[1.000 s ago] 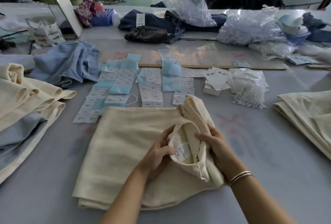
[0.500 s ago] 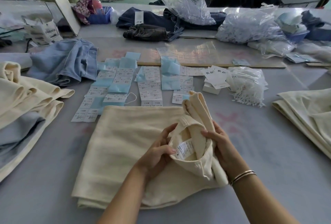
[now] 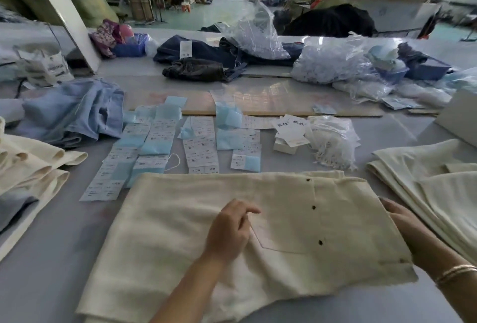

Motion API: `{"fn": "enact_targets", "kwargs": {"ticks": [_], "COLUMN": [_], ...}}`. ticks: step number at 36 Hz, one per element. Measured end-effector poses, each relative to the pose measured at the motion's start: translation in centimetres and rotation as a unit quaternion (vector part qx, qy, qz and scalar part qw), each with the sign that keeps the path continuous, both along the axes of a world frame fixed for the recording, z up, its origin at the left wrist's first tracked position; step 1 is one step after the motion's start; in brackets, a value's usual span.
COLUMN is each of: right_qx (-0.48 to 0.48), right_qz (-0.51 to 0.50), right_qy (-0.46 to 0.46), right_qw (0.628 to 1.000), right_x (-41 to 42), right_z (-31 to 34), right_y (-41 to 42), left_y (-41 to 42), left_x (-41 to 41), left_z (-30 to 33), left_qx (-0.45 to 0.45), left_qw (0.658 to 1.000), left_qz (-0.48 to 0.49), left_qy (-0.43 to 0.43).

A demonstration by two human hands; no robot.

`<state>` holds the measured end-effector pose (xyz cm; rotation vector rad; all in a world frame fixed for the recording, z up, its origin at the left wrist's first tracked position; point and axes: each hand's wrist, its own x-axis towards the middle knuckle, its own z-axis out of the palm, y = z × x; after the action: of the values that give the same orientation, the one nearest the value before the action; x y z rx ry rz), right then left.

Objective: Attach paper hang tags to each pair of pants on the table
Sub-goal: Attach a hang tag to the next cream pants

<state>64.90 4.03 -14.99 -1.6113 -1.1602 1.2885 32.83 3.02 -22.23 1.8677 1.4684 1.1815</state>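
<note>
Nearest, a folded cream pair of pants [image 3: 258, 224] lies flat on the grey table [image 3: 51, 258], dark buttons and a pocket facing up; no hang tag is visible on it, so this pair appears undone. The left hand [image 3: 229, 232] rests on the cloth with fingers loosely curled, gripping nothing. The right hand [image 3: 410, 232] lies at the garment's right edge; whether it pinches the fabric cannot be determined. Stacks of cream pants sit at the near left [image 3: 28, 165] and near right [image 3: 428, 180]; which are finished is not discernible. Beyond, rows of paper tags [image 3: 160, 141] and a bundle of white strings [image 3: 333, 141] are well stocked. Further still, blue pants [image 3: 74, 110] await. Judgement: much work outstanding.
</note>
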Motion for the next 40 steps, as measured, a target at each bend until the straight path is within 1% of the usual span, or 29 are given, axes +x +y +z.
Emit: {"fn": "enact_targets", "kwargs": {"ticks": [2, 4, 5, 6, 7, 8, 9, 10, 11, 12, 14, 16, 18, 19, 20, 23, 25, 26, 29, 30, 34, 37, 38, 40], "right_qx": [-0.067, -0.137, -0.154, -0.150, -0.125, -0.069, 0.010, 0.092, 0.158, 0.204, 0.256, 0.261, 0.255, 0.248, 0.238, 0.217, 0.199, 0.191, 0.197, 0.207, 0.222, 0.224, 0.226, 0.237], "right_qz": [0.035, 0.076, 0.086, 0.084, 0.066, 0.041, 0.019, 0.006, 0.008, 0.024, 0.082, 0.160, 0.229, 0.240, 0.239, 0.206, 0.212, 0.226, 0.252, 0.252, 0.256, 0.244, 0.234, 0.206], "right_qy": [-0.067, -0.135, -0.174, -0.212, -0.250, -0.291, -0.346, -0.406, -0.449, -0.471, -0.492, -0.517, -0.568, -0.591, -0.607, -0.634, -0.660, -0.676, -0.730, -0.736, -0.730, -0.722, -0.715, -0.689], "right_qw": [0.995, 0.978, 0.969, 0.962, 0.958, 0.953, 0.938, 0.909, 0.879, 0.858, 0.828, 0.800, 0.748, 0.729, 0.720, 0.713, 0.693, 0.675, 0.604, 0.593, 0.594, 0.608, 0.619, 0.654], "right_x": [1.5, 2.3, 2.5, 2.6, 2.6, 2.5, 2.0, 1.2, 0.2, -0.9, -3.5, -6.1, -8.1, -8.8, -9.3, -9.8, -9.5, -9.3, -8.9, -8.8, -8.6, -8.7, -8.9, -9.2], "right_z": [-0.8, -1.0, -0.9, -0.8, -0.7, -0.6, -0.5, -0.3, -0.2, -0.2, -0.2, -0.5, -1.0, -1.0, -1.0, -1.1, -1.1, -1.2, -1.3, -1.3, -1.8, -1.8, -1.8, -1.8], "right_y": [0.4, 1.3, 1.9, 2.8, 3.9, 5.1, 6.3, 7.6, 8.6, 9.6, 11.7, 14.1, 16.4, 17.5, 18.5, 21.1, 22.2, 22.6, 23.0, 23.0, 23.1, 23.2, 23.2, 23.2], "left_y": [0.8, 1.6, 2.0, 2.3, 2.6, 2.8, 3.0, 3.0, 3.0, 3.0, 2.9, 2.8, 2.6, 2.5, 2.5, 2.5, 2.5, 2.6, 2.8, 2.8, 2.9, 2.8, 2.9, 2.9], "left_x": [0.8, 1.4, 1.7, 1.8, 1.9, 1.9, 1.9, 2.0, 2.0, 2.0, 2.1, 2.1, 2.0, 2.0, 1.9, 1.8, 1.7, 1.7, 1.7, 1.7, 1.8, 1.8, 1.8, 1.8], "left_z": [0.1, 0.3, 0.3, 0.2, 0.1, 0.0, -0.3, -0.5, -0.8, -0.9, -1.1, -1.2, -1.2, -1.2, -1.2, -1.2, -1.2, -1.2, -1.4, -1.5, -1.4, -1.2, -1.3, -1.3], "left_qx": [0.029, 0.068, 0.088, 0.095, 0.093, 0.080, 0.060, 0.035, 0.017, 0.006, -0.005, 0.002, 0.004, 0.008, 0.014, 0.017, 0.014, 0.012, 0.021, 0.025, 0.025, 0.016, 0.014, 0.011], "left_qw": [0.995, 0.985, 0.978, 0.974, 0.971, 0.970, 0.971, 0.973, 0.974, 0.975, 0.975, 0.974, 0.976, 0.976, 0.976, 0.976, 0.975, 0.975, 0.974, 0.973, 0.975, 0.977, 0.976, 0.976], "left_qz": [0.023, 0.030, 0.029, 0.024, 0.022, 0.023, 0.029, 0.038, 0.045, 0.049, 0.054, 0.064, 0.064, 0.061, 0.058, 0.054, 0.052, 0.052, 0.058, 0.060, 0.062, 0.057, 0.058, 0.058], "left_qy": [0.089, 0.156, 0.185, 0.204, 0.219, 0.227, 0.229, 0.224, 0.220, 0.219, 0.217, 0.217, 0.210, 0.208, 0.208, 0.211, 0.215, 0.215, 0.219, 0.222, 0.211, 0.207, 0.208, 0.209]}}
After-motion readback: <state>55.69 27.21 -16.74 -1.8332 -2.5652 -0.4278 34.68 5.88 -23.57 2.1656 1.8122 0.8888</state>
